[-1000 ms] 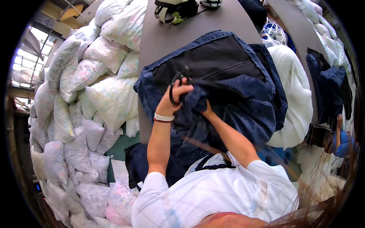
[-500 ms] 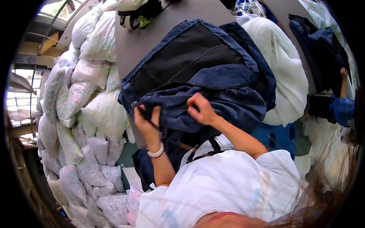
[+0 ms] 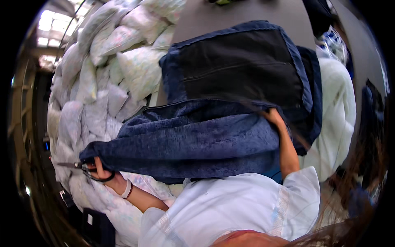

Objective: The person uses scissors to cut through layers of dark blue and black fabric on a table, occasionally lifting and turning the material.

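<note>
A long navy velvety fabric piece (image 3: 197, 144) with a zipper along its upper edge stretches between my hands. At the lower left, my left hand (image 3: 100, 171) is closed on black-handled scissors (image 3: 72, 165) and the fabric's end, the blades pointing left. My right hand (image 3: 273, 116) grips the zippered edge at the other end. Just beyond, a navy cover with a black panel (image 3: 234, 61) and a zipper across it lies flat.
A grey table (image 3: 242, 14) runs away from me. Heaped white pillow-like bundles (image 3: 135, 70) fill the left side. White soft material (image 3: 333, 111) hangs at the right, below white straps (image 3: 333, 43). Another grey surface (image 3: 358, 37) and dark fabric (image 3: 368, 107) are farther right.
My hands have moved wide apart, left hand down-left and right hand right, and the bunched navy fabric is now stretched out between them. The camera's view has shifted.
</note>
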Available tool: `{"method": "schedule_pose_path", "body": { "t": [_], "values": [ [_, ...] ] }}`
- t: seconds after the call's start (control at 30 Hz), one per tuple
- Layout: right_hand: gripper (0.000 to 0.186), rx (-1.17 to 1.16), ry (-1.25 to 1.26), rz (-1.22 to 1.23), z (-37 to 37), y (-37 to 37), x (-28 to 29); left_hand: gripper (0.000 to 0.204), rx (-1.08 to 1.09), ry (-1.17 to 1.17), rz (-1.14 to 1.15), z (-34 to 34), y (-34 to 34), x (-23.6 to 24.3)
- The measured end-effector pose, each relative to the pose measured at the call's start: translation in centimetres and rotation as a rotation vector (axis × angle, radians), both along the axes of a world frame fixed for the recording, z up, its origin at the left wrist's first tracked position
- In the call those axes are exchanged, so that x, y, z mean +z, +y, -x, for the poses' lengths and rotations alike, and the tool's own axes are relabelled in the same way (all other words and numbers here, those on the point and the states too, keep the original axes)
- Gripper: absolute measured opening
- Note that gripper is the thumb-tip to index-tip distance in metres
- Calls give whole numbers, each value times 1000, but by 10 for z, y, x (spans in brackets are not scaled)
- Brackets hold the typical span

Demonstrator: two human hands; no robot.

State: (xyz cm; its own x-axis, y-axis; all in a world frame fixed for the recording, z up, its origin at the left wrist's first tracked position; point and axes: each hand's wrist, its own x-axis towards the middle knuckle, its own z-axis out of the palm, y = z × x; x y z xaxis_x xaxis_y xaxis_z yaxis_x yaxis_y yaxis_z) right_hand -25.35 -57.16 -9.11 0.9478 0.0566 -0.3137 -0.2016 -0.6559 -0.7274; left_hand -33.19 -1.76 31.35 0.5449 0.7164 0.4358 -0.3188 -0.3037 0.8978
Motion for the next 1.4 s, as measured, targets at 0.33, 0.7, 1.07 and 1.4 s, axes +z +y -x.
{"method": "schedule_pose_path", "body": {
  "t": [0.33, 0.7, 1.07, 1.4],
  "values": [
    [30, 600, -85, -735, -84, 287, 283, 39, 846, 165, -500, 85, 341, -9],
    [16, 302, -872, -1091, -24, 583, 378, 38, 853, -425, -106, 384, 551, 91],
    [45, 1442, 83, 565, 68, 550, 76, 26, 1167, 147, 303, 539, 397, -264],
    [42, 579, 329, -80, 58, 341, 82, 20, -58, 706, 903, 176, 135, -450]
  ]
}}
